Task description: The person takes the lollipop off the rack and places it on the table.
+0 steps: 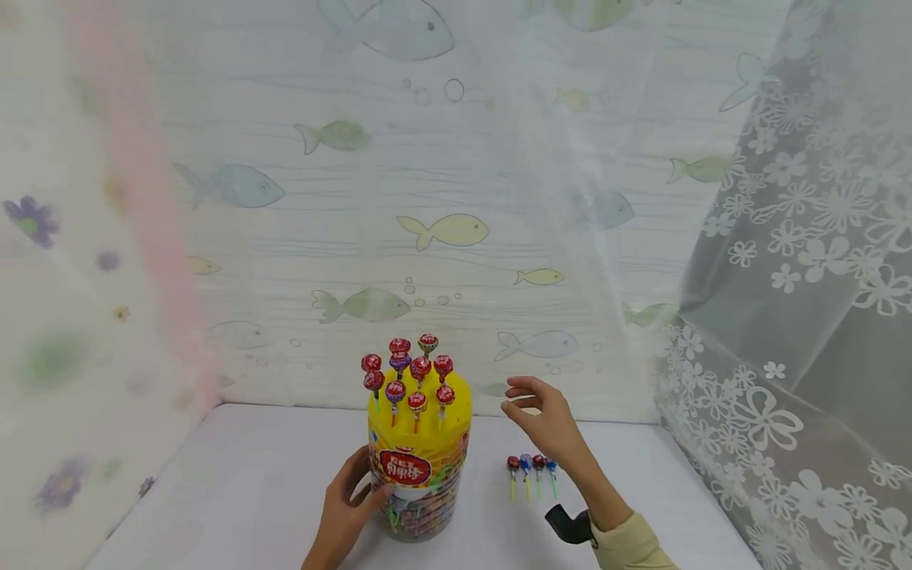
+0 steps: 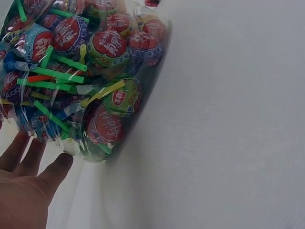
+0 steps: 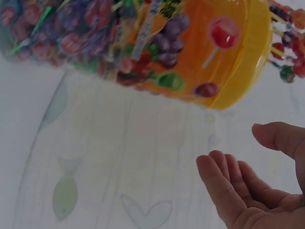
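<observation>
A tall clear jar (image 1: 427, 507) with a yellow lid (image 1: 456, 404) stands on the table, full of wrapped lollipops (image 2: 112, 45). Several lollipops (image 1: 420, 368) stand upright in the lid, heads up, in red, purple and green wrappers. My left hand (image 1: 347, 503) holds the jar's left side, thumb at the front and fingers curving round behind. To the right of the jar, my right hand (image 1: 545, 412) hovers with bent, parted fingers and nothing between them. The right wrist view shows this right hand (image 3: 252, 186) apart from the lid.
Several loose lollipops (image 1: 539, 463) lie in a row on the white table (image 1: 242, 483), right of the jar and below my right forearm. A fish-print curtain (image 1: 285, 253) hangs behind the table. Flowered sheer curtain (image 1: 784, 443) borders the right side. A black wrist device (image 1: 568, 524) sits by the right sleeve.
</observation>
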Available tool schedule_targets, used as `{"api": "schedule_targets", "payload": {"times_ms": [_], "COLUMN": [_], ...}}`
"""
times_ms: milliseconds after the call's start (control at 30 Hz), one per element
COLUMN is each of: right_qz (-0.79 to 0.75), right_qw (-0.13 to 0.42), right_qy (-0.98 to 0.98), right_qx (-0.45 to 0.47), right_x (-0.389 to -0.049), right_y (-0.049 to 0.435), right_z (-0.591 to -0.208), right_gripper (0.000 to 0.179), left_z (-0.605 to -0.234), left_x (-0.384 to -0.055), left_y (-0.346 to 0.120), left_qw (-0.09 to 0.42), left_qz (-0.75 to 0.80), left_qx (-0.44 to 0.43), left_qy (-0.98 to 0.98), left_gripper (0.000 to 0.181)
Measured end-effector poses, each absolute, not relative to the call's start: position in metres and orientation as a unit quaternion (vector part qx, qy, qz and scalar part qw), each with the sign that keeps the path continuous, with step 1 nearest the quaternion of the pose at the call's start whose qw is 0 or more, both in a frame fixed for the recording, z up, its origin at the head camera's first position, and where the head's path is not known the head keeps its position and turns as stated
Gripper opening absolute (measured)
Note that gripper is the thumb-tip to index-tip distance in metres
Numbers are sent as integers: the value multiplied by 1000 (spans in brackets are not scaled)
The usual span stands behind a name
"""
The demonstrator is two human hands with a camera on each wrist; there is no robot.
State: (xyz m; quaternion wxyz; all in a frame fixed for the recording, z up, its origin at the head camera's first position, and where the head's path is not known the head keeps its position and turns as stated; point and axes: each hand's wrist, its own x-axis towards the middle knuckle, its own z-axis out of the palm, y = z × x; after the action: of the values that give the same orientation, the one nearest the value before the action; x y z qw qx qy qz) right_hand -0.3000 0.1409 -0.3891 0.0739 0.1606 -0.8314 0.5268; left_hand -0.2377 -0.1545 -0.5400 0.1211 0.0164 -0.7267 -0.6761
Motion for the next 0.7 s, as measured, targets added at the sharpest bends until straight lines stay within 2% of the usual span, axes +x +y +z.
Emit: {"api": "schedule_targets", "payload": {"times_ms": [333, 500, 700], "right_qz": [584, 599, 615], "right_qw": [61, 41, 36], "right_qy": [-762, -744, -730], "right_qx": [272, 294, 295], "right_x": [-266, -260, -258], "right_y": [100, 90, 80], "right_z": [-365, -365, -369], "right_gripper": [31, 32, 30], "left_z": [-538, -538, -537], "left_x": [-242, -243, -242], "left_y": [-157, -158, -156], "left_qw": [99, 96, 98], "left_qz": [-670, -666, -660], "left_qx": [14, 10, 9], "left_qy": [-736, -740, -745], "left_gripper": [81, 83, 94]}}
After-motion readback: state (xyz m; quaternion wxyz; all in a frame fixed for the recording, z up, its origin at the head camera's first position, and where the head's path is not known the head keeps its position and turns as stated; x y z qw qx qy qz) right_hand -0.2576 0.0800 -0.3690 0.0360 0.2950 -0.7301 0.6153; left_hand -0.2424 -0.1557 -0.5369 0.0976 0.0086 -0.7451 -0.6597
